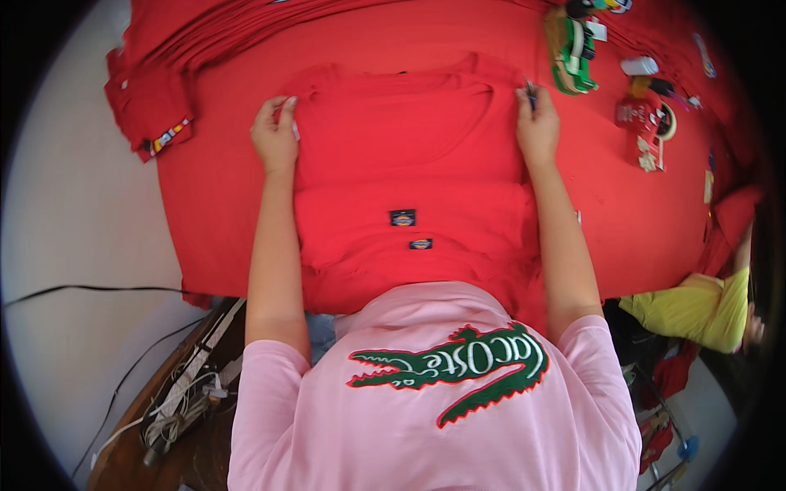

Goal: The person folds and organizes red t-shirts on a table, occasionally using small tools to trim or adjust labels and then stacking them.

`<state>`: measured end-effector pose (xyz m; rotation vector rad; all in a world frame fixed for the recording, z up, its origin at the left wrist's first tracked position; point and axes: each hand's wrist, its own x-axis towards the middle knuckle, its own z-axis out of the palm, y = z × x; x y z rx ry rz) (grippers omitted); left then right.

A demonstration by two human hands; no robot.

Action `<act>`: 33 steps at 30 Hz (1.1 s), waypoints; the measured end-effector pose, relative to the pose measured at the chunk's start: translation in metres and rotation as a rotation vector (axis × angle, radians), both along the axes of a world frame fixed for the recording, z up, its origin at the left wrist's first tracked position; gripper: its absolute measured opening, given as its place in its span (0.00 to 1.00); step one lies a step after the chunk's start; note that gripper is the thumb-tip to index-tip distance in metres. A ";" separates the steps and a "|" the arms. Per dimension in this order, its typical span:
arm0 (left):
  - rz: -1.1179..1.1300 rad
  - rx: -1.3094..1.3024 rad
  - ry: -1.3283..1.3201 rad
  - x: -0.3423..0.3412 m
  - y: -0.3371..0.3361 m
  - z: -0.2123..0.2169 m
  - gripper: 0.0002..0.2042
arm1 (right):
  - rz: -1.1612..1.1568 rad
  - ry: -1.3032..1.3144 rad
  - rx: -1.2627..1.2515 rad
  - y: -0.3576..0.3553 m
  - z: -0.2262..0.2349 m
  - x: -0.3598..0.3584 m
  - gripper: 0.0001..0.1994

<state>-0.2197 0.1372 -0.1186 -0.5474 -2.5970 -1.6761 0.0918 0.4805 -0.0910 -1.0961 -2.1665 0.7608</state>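
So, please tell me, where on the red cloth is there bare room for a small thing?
The red cloth shows two free patches: one between its left edge and the left forearm, another right of the right forearm, below the cream tape roll. Crowded: upper right, around the green tool and white cylinder; middle, where red shirts lie.

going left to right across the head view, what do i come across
Red cloth with a multicoloured patch, left hand, red garment, right hand, green object, red tape dispenser.
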 end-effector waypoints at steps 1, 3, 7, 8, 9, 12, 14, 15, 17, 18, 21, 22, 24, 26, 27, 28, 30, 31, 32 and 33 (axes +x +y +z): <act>-0.010 0.019 0.024 0.001 0.004 -0.002 0.13 | 0.000 0.029 0.000 0.000 -0.003 0.001 0.13; -0.011 0.033 0.045 0.005 0.005 -0.003 0.13 | -0.018 0.038 0.024 -0.004 -0.005 0.002 0.13; 0.023 0.000 0.018 0.013 0.011 0.009 0.13 | -0.020 0.112 -0.002 -0.007 -0.007 0.002 0.12; 0.030 -0.015 0.009 0.013 0.011 0.013 0.13 | -0.020 0.144 -0.017 -0.008 -0.008 0.002 0.12; 0.023 -0.002 0.030 0.011 0.009 0.009 0.13 | -0.013 0.156 -0.025 -0.005 -0.009 0.002 0.11; 0.022 0.015 0.047 0.004 0.006 -0.001 0.12 | 0.020 0.170 -0.035 -0.001 -0.017 0.003 0.11; 0.021 0.011 -0.001 0.005 0.007 -0.001 0.12 | 0.003 0.142 0.013 -0.002 -0.017 0.005 0.11; 0.022 0.008 -0.016 0.007 0.006 0.000 0.12 | -0.003 0.129 0.037 -0.004 -0.015 0.003 0.11; 0.005 -0.001 0.010 0.010 0.007 0.003 0.12 | -0.010 0.145 0.047 -0.007 -0.011 0.002 0.10; -0.009 -0.008 0.052 0.010 0.007 0.004 0.13 | -0.013 0.156 0.051 -0.008 -0.010 0.003 0.10; -0.015 -0.019 0.091 0.003 0.002 -0.001 0.13 | 0.038 0.177 -0.003 -0.008 -0.007 0.003 0.11; -0.010 -0.045 0.074 0.006 0.003 -0.001 0.13 | 0.050 0.108 -0.004 -0.010 -0.002 0.005 0.12; 0.007 -0.096 0.051 0.007 0.003 0.006 0.14 | 0.076 -0.020 -0.005 -0.016 0.014 0.008 0.14; -0.044 -0.114 0.030 0.009 0.013 0.013 0.11 | 0.049 -0.023 0.018 -0.016 0.014 0.009 0.15; -0.064 -0.122 0.027 0.008 0.014 0.016 0.10 | 0.045 -0.021 0.040 -0.013 0.012 0.009 0.14; -0.096 -0.086 -0.077 0.002 0.008 0.017 0.11 | 0.052 -0.016 0.059 -0.012 0.010 0.007 0.14; -0.161 -0.014 -0.285 -0.012 -0.005 0.021 0.12 | 0.109 0.094 -0.006 -0.010 0.007 0.002 0.13; -0.212 0.005 -0.333 -0.010 -0.007 0.029 0.13 | 0.129 0.139 -0.038 -0.007 0.009 0.003 0.12; -0.208 -0.010 -0.079 -0.009 -0.013 0.039 0.12 | 0.117 0.199 -0.022 -0.005 0.013 0.007 0.12; -0.193 -0.036 0.167 0.000 -0.025 0.049 0.12 | 0.110 0.253 -0.016 -0.010 0.014 0.012 0.12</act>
